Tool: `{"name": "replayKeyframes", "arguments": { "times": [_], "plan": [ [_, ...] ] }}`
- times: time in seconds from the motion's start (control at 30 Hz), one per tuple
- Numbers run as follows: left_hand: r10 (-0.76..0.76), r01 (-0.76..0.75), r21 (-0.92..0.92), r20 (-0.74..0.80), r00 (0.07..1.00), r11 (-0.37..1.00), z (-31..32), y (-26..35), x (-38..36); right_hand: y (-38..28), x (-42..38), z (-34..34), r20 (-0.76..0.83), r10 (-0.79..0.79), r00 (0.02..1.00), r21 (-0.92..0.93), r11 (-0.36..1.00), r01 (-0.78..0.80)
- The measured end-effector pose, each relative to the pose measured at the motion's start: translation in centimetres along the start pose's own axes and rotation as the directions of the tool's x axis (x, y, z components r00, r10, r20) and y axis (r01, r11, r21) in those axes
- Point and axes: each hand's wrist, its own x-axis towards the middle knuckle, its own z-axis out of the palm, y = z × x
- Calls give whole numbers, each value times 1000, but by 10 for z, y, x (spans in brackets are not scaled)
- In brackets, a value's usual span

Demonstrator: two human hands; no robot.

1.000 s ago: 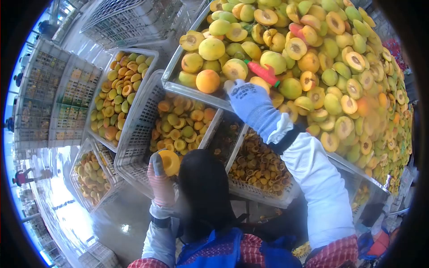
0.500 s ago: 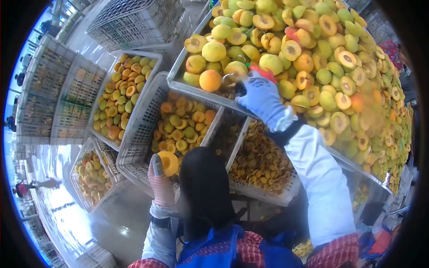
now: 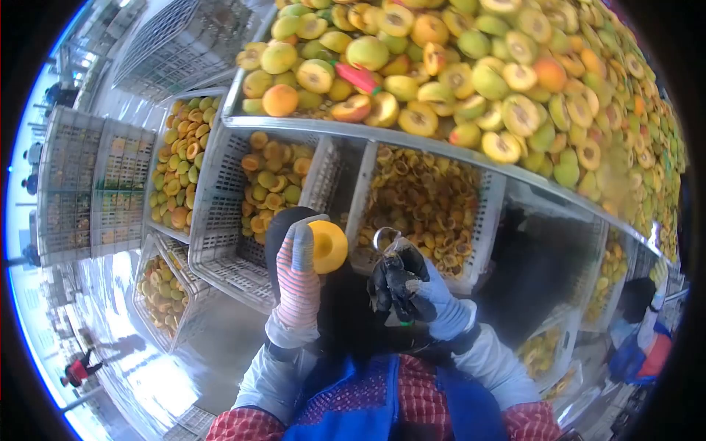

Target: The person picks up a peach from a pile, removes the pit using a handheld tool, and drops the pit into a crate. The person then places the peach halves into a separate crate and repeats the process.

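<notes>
A yellow peach half [image 3: 329, 247], its cut side with a round hollow showing, is held by my left hand [image 3: 298, 275] in a striped glove. To its right, my right hand [image 3: 412, 288], in a blue glove with black, dirty fingers, is closed around a tool with a curved metal loop [image 3: 384, 238] at its tip. The peach half and the loop are apart. Beyond both hands, a metal-edged table [image 3: 294, 123] is heaped with halved and whole fruit. On the heap lies a red-handled tool [image 3: 357, 77].
Below the table edge stand a crate of yellow halves [image 3: 206, 228] and a crate of brownish scraps [image 3: 482, 242]. More fruit crates [image 3: 156, 192] and stacked baskets [image 3: 73, 184] are at the left. Another person [image 3: 640, 331] is at the right.
My right hand has come back from the fruit heap towards my body, and the red-handled tool now lies on the heap. The view has shifted; my left hand still holds the peach half.
</notes>
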Motion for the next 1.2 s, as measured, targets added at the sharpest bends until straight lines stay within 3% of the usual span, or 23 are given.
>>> {"name": "replayKeyframes", "arguments": {
  "times": [0.03,0.07,0.17,0.2,0.23,0.27,0.37,0.5,0.6,0.67,0.7,0.77,0.8,0.83,0.87,0.9,0.93,0.97,1.0,1.1,1.13,1.17,1.2],
  "plan": [
    [-50,50,-15,16,999,999,9,-5,-6,4,-10,-4,4,-78,997,48,996,77],
    [-98,99,-21,20,995,995,17,-9,-12,2,-27,-5,-138,-33,990,3,999,33],
    [-160,158,33,90,983,987,29,-29,-22,1,-49,-13,-150,-66,987,-66,996,57],
    [-163,163,7,110,980,987,37,-31,-26,1,-53,-14,-168,-189,968,-433,896,99],
    [-149,145,36,121,981,989,45,-33,-30,1,-55,-13,-144,-305,941,-739,666,103],
    [-135,128,62,130,982,990,53,-34,-35,1,-57,-11,-80,-400,913,-938,340,67],
    [-122,114,70,129,984,991,68,-43,-44,-9,-65,13,22,-491,871,-997,-73,-15],
    [-74,54,156,124,990,986,75,-55,-53,-1,-73,10,-3,-500,866,-966,-221,-131],
    [-96,81,168,85,992,982,76,-56,-58,1,-73,5,-9,-558,830,-991,-105,-82],
    [-62,51,122,82,995,991,70,-60,-57,1,-73,2,61,-683,728,-996,-84,4],
    [12,-17,149,34,999,989,64,-62,-53,1,-73,1,93,-738,669,-996,-79,51],
    [188,-173,212,-52,981,962,44,-60,-34,-12,-76,6,-80,-701,708,-984,169,56],
    [278,-244,193,-172,945,950,27,-52,-17,-1,-76,-14,-107,-709,697,-978,202,54],
    [351,-310,178,-292,890,934,7,-40,-2,-2,-82,-15,-479,-281,832,-605,793,-80],
    [460,-355,337,-315,830,872,-15,-23,11,-5,-88,-21,-420,-101,902,-309,951,-37],
    [565,-382,482,-321,760,788,-35,-7,25,-7,-89,-27,-292,48,955,18,999,-45],
    [556,-223,755,-217,802,616,-60,6,40,-5,-86,-31,-319,88,944,81,995,-66],
    [507,-57,937,-133,852,343,-87,15,54,1,-83,-34,-344,137,929,151,984,-89],
    [427,86,996,-81,901,8,-92,24,61,3,-80,-34,-364,141,920,156,984,-89],
    [527,-162,986,156,836,-36,-75,20,89,7,-69,-33,-426,63,903,44,998,-49],
    [508,-263,957,167,845,123,-26,28,82,11,-67,-37,-443,38,896,49,999,-18],
    [566,-462,873,305,766,155,7,25,91,15,-63,-44,-459,14,888,48,999,9],
    [520,-536,816,367,771,218,45,28,95,17,-58,-52,-472,-10,882,43,998,34]
  ]
}}
